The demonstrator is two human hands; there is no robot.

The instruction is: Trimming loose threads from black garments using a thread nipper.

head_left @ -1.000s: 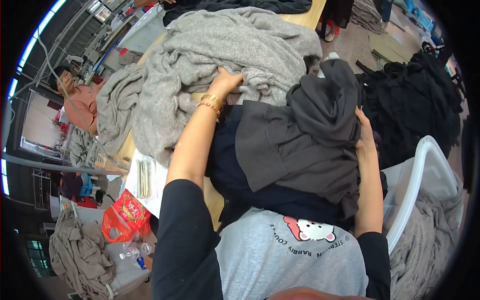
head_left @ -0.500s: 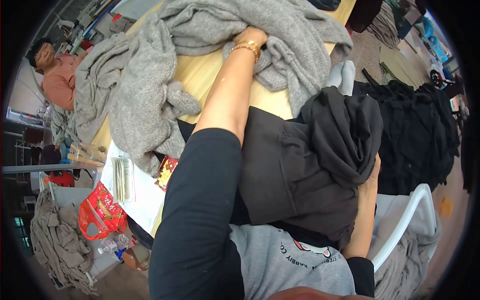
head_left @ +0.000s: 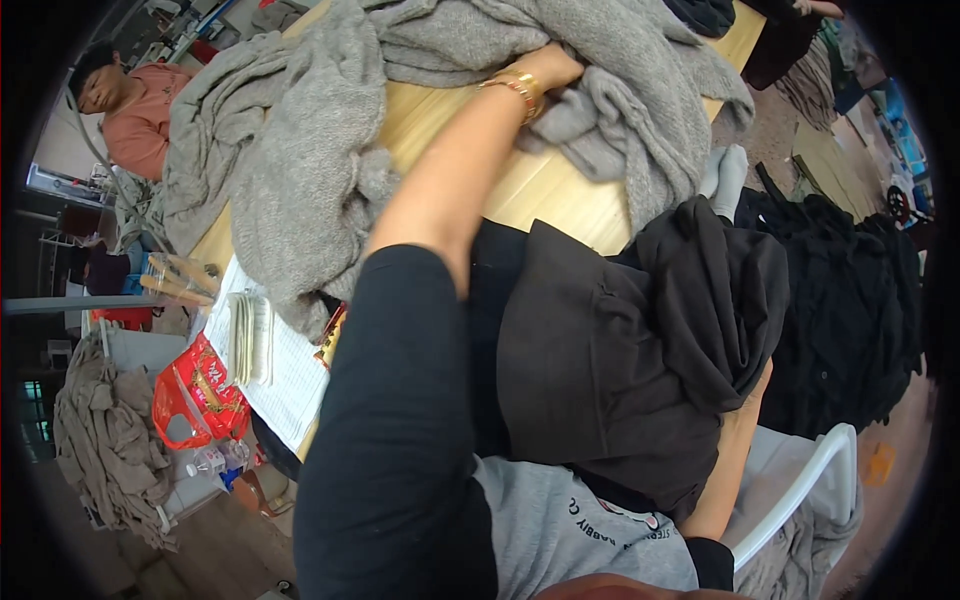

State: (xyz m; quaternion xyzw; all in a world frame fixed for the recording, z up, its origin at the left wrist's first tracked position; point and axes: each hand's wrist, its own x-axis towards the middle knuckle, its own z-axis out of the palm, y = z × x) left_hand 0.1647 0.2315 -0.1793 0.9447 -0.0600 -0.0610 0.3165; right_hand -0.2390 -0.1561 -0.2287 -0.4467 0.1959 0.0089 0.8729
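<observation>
My left hand, with bracelets at the wrist, reaches across the wooden table and is closed on a heap of fluffy grey knit fabric. Its fingertips sink into the folds. A dark brown-grey garment lies over my lap, bunched up toward its right side. My right forearm runs up beneath that garment's right edge. The garment covers my right hand, so its fingers cannot be seen.
Left of my arm, papers and a banded stack of slips lie on the table. A red plastic bag hangs nearby. Black garments and a white chair arm are at right. Someone sits far left.
My left hand has shifted a little to the right and farther away, staying in the grey knit. The whole view has turned slightly. The dark garment still lies on my lap.
</observation>
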